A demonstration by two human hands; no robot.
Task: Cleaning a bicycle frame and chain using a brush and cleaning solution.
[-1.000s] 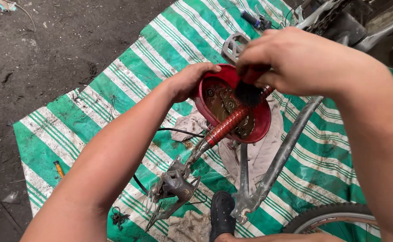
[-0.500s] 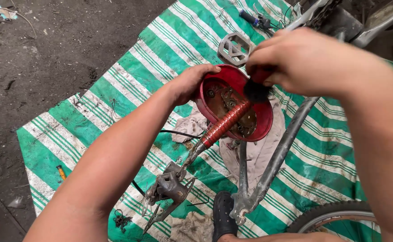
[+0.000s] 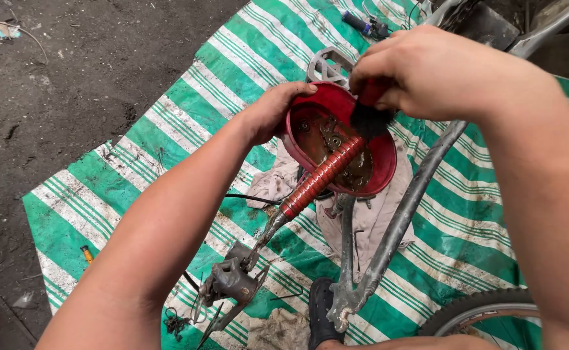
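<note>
— Red plastic, that round bowl (image 3: 362, 170)? Where are you keeping it?

— I'm holding the round red plastic bowl up in the middle of my view, over the green-and-white striped tarp (image 3: 168, 129). My left hand (image 3: 268, 113) is gripping its rim at nine o'clock, fingers curled over the edge. My right hand (image 3: 427, 71) is closed around a small black-bristled brush (image 3: 370, 116) with a red handle, pressing into the bowl at one o'clock.

— How is it handling?

— I'm judging it light and stiff, but the oily metal parts (image 3: 333, 139) lying inside are probably making it slippery. The rim seems the best place to hold.

— What's around you?

— A grey bicycle frame tube (image 3: 401, 220) is running from two towards six o'clock, a red-wrapped coil spring on a metal arm (image 3: 320, 178) is crossing under the bowl, a grey pedal (image 3: 326, 65) is lying at twelve, and a dirty white rag (image 3: 369, 227) is spreading beneath.
</note>
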